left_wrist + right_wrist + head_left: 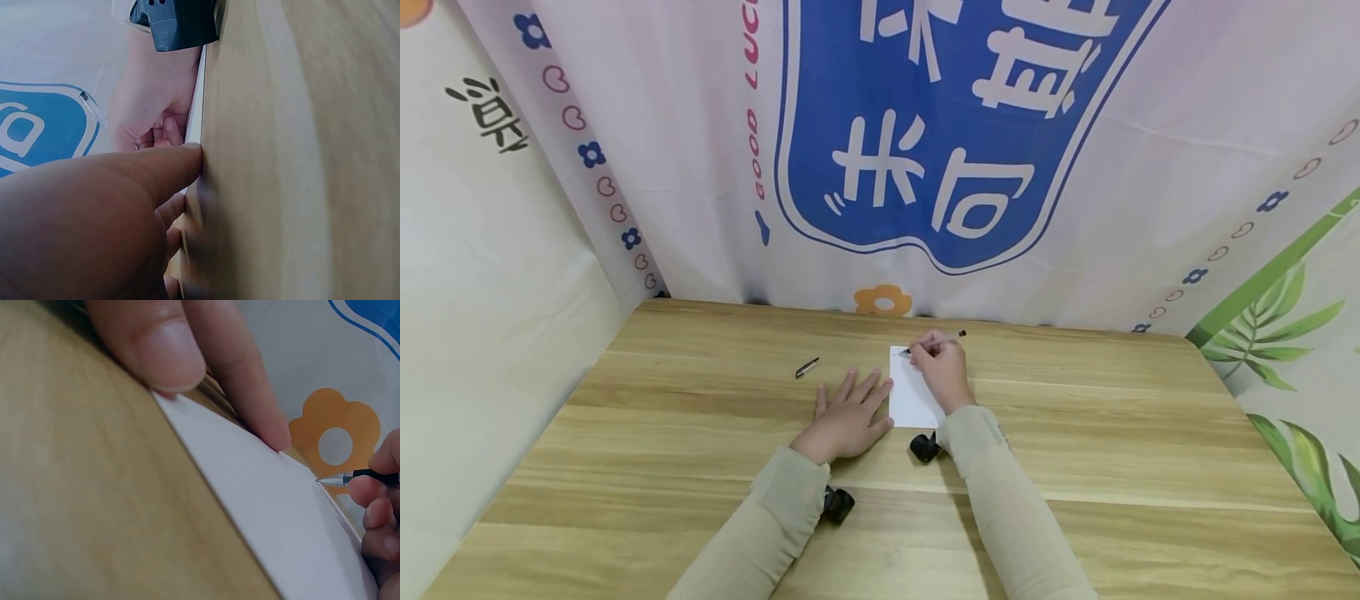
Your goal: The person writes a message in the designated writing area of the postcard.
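Note:
A small sheet of white paper [912,402] lies flat on the wooden table. My right hand [943,372] grips a pen [947,338] with a clear barrel, its tip at the paper's upper left part. In the right wrist view the silver tip of the pen [333,480] meets the far end of the paper [250,494]. My left hand [847,414] is spread flat on the table, thumb and fingertips at the paper's left edge. In the left wrist view the left hand [94,219] is nearest, with the right hand [156,100] beyond it.
A dark pen cap [807,367] lies on the table [700,433] above left of the left hand. Black wrist cameras [925,448] sit under both sleeves. A printed curtain [700,167] hangs along the table's back edge.

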Motion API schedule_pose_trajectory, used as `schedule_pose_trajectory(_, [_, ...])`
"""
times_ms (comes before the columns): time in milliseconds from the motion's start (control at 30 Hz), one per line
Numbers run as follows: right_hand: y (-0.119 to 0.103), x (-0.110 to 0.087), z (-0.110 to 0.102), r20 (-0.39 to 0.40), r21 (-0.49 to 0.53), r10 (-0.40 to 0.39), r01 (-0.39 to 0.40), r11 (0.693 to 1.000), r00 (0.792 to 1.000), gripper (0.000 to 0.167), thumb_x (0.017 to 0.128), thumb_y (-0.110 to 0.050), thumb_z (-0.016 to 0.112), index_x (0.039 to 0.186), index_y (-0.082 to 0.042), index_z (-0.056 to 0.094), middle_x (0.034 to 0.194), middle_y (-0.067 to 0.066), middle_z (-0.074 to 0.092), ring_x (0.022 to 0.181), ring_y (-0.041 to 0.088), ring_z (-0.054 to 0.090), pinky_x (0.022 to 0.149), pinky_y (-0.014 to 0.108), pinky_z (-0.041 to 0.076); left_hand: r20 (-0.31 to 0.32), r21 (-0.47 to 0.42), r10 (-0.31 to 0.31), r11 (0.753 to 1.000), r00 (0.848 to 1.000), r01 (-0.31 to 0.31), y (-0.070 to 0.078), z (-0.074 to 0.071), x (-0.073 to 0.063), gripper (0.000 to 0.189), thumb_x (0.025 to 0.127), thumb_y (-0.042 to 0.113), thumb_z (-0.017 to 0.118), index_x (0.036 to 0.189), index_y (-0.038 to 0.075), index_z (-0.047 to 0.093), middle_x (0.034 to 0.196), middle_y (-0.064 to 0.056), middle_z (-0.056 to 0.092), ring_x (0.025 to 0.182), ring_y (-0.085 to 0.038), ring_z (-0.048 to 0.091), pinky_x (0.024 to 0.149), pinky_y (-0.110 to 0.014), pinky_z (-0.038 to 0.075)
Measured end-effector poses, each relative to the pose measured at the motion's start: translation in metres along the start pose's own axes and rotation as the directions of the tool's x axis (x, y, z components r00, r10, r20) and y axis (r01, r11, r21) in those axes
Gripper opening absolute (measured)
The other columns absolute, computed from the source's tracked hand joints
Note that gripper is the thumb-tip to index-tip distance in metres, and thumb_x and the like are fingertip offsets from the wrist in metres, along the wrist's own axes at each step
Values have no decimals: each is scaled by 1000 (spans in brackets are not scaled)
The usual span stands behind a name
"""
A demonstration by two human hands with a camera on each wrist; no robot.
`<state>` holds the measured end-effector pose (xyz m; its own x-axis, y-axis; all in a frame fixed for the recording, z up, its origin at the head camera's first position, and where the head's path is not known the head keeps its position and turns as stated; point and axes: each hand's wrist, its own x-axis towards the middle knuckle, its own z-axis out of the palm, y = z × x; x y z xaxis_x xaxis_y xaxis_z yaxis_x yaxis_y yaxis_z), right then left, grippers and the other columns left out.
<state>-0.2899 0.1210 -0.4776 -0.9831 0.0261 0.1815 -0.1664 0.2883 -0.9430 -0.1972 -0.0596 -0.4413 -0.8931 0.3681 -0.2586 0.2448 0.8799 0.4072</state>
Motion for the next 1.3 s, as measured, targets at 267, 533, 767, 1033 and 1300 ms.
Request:
schedule_pose_trajectory(267, [0,0,-1,-8,21,-3,4,1000,1000,12,96,-9,65,85,-4,67,76,7,67,68,16,61,60,21,50,6,5,-12,1000,1000,12,-8,9,9,66,107,50,43,164,29,17,170,3,6,155,-32,-7,115,-71,-9])
schedule_pose_trajectory(533, [0,0,1,-10,25,-11,12,1000,1000,11,96,-8,66,86,-3,67,75,8,67,68,16,62,61,21,52,5,10,-4,1000,1000,4,-5,6,7,65,107,47,43,164,27,18,171,-1,7,156,-33,-6,114,-72,-9])
schedule_pose_trajectory(767, [0,-1,2,-16,11,-14,14,1000,1000,10,95,-7,66,86,-4,67,74,7,67,67,15,61,60,21,50,10,9,-9,1000,1000,9,-2,3,4,65,108,46,44,164,25,19,171,-1,7,156,-32,-6,115,-70,-8])
schedule_pose_trajectory(1033, [1,1,2,-11,21,-15,15,1000,1000,10,95,-7,65,85,-4,66,73,7,66,66,14,60,57,21,48,2,6,4,1000,1000,-4,0,0,1,64,108,45,44,164,23,22,170,-3,11,156,-35,-2,115,-71,-5])
schedule_pose_trajectory(1300, [2,1,1,-12,12,-37,37,999,999,11,94,-7,64,83,-4,65,71,6,65,64,14,60,55,20,47,2,3,7,1000,1000,-7,0,0,1,63,108,44,44,164,24,22,170,-3,11,156,-34,-2,115,-72,-5])
